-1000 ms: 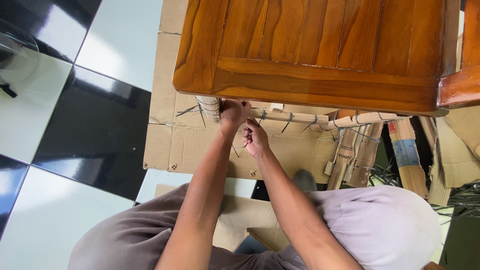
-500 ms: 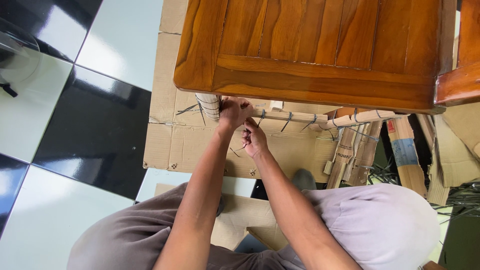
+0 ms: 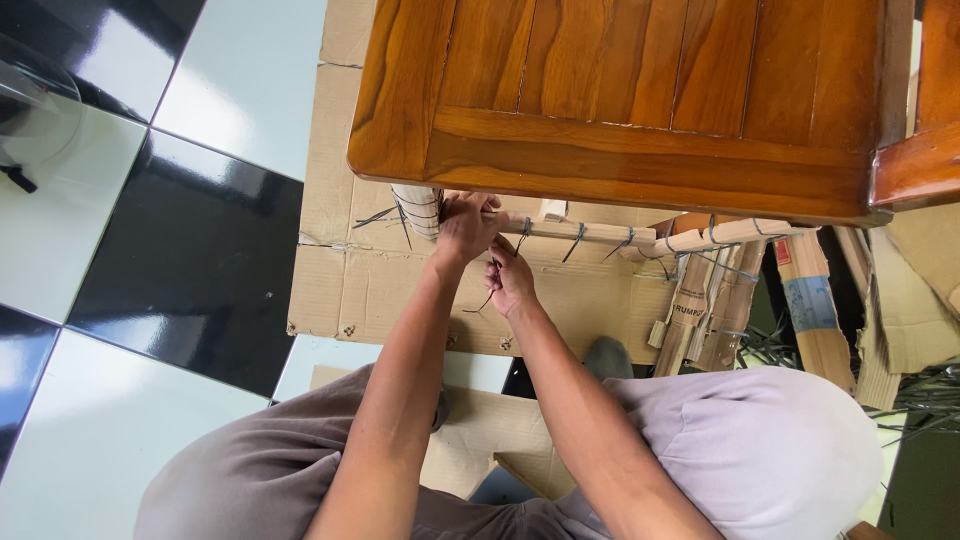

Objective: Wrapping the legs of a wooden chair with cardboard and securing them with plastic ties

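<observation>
My left hand (image 3: 465, 226) grips the cardboard-wrapped rail (image 3: 590, 233) just below the edge of a brown wooden table (image 3: 620, 90), next to the wrapped table leg (image 3: 418, 211). My right hand (image 3: 511, 280) sits right beneath it, fingers pinched on a thin dark strap (image 3: 490, 296) whose loose end hangs down toward the cardboard. Several more dark straps (image 3: 577, 240) bind the rail along its length.
Flattened cardboard (image 3: 340, 250) lies under the table on a black and pale checkered tile floor (image 3: 150, 260). More wrapped legs (image 3: 715, 300) and cardboard scraps (image 3: 820, 310) stand at right, with a bundle of dark straps (image 3: 930, 385). My knees fill the bottom.
Both hands have shifted slightly up toward the table edge, and the right hand has pulled the strap end a little; the view barely moved.
</observation>
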